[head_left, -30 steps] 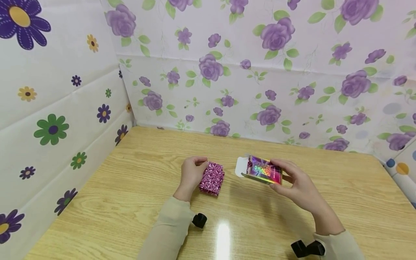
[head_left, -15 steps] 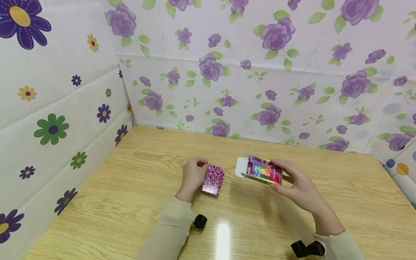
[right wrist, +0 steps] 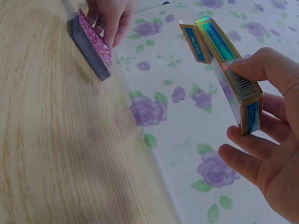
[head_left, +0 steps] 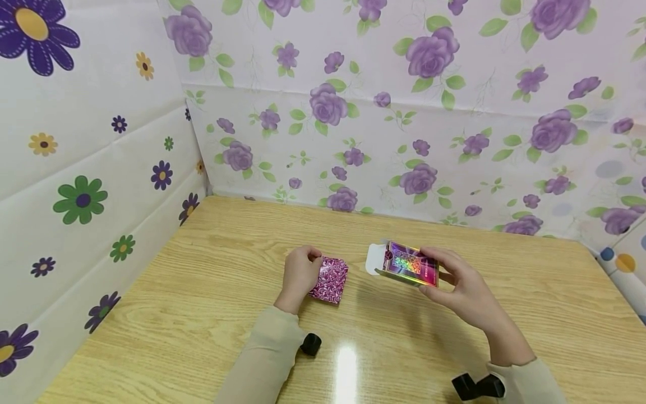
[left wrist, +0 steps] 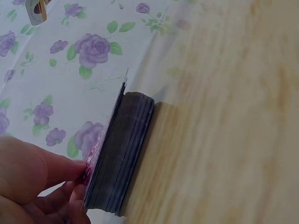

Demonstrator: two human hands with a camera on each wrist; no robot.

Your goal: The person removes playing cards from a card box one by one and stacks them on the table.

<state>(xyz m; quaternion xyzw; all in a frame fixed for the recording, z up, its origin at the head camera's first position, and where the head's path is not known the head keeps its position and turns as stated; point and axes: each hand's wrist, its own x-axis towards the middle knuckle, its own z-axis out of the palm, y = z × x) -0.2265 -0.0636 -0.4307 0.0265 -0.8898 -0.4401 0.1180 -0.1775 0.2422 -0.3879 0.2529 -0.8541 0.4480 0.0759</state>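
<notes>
A deck of playing cards with a pink and white swirl back lies on the wooden table left of centre. My left hand pinches the deck at its far left edge, thumb against the patterned top. In the left wrist view, the top of the deck sticks out slightly past the stack below. Off to the right, my right hand holds a shiny rainbow card box above the table between thumb and fingers. The white end flap of the box hangs open toward the deck. I cannot see inside the box.
The pale wooden table meets a rose-printed sheet at the back. A daisy-printed sheet borders its left side, and a dotted one stands at the right. Black wrist mounts sit on both arms.
My left hand has shifted very slightly to the right. The loose-edged top of the deck has settled lower and its edges look more even. The right hand and box have stayed put.
</notes>
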